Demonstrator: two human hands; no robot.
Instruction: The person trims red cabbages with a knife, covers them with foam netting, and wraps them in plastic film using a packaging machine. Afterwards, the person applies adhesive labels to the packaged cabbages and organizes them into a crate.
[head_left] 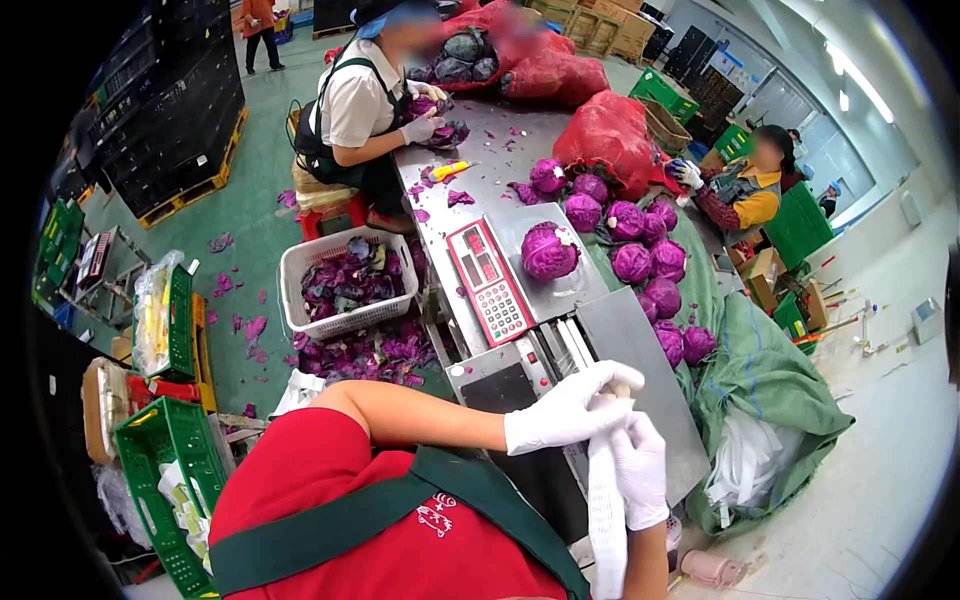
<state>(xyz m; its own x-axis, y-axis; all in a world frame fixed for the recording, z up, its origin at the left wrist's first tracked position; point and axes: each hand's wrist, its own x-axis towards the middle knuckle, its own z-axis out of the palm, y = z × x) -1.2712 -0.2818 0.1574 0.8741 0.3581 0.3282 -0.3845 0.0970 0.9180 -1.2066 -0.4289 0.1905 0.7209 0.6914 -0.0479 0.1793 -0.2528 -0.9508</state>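
Note:
My left hand [565, 410], in a white glove, is closed around the upper end of a white mesh sleeve [606, 520]. Just below and to the right, my right hand [638, 465], also gloved, pinches the same sleeve, which hangs down in front of me. Both hands are over the near edge of the metal wrapping machine [640, 360]. Beyond them a purple cabbage [549, 251] sits on the scale plate, beside the red keypad panel [490, 283]. Several more purple cabbages [631, 262] lie to the right on green cloth.
A white basket [348, 322] of trimmed leaves stands on the floor at left. A yellow knife [450, 171] lies on the table. One co-worker [365, 110] trims cabbage at upper left; another [740, 195] is at right. A green sack [770, 385] stands at right.

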